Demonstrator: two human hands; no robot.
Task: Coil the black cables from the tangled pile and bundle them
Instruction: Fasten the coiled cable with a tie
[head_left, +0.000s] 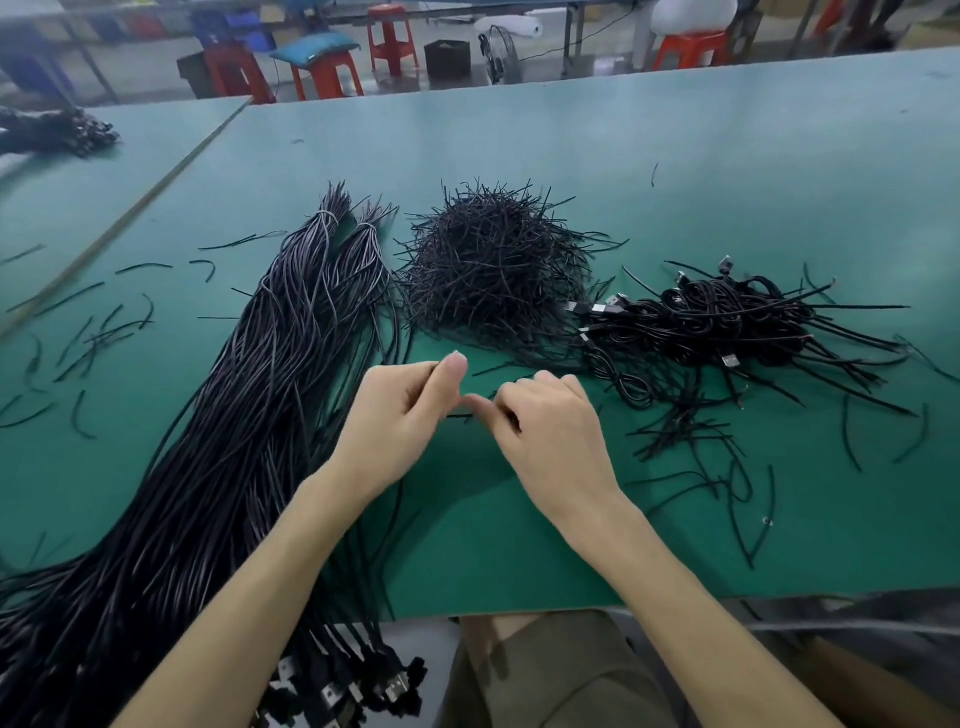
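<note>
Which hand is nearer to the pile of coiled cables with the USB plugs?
The right hand. It is at the near left corner of the coiled pile. The left hand is farther left, beside the long cable bundle. Both pinch a thin black wire.

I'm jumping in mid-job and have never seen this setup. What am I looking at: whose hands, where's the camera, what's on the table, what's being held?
No machine: these are a person's bare hands, filmed by one wide-angle camera worn on the head, looking down. On the green table lie a long sheaf of black cables at the left, a heap of short black pieces in the middle, and coiled cables with plugs at the right. The left hand and right hand meet in front, fingers pinching a thin black strand between them; tie or cable end, I cannot tell.
</note>
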